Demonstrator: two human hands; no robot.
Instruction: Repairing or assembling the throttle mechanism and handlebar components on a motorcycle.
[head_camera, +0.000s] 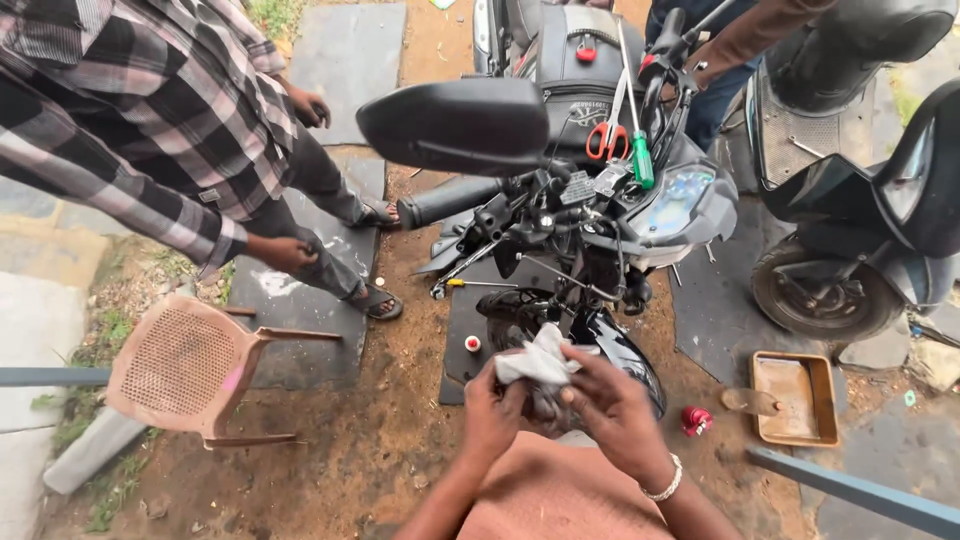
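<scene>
Lower centre — our left hand (492, 415) and right hand (612, 408) both closed round a white rag (540, 362); soft, light, probably bunches anywhere.

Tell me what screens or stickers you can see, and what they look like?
Dash screen: on the motorbike's front, behind the handlebar; slanted, glossy, bluish-grey.
Label: on the black bag atop the bike; a thin pale strip.
Both hands, left hand and right hand, hold a white cloth with no label.

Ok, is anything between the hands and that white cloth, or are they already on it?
Nothing visible stands between them. The left hand and right hand both grip the white cloth directly, bunched just above the motorcycle's black front mudguard.
</scene>
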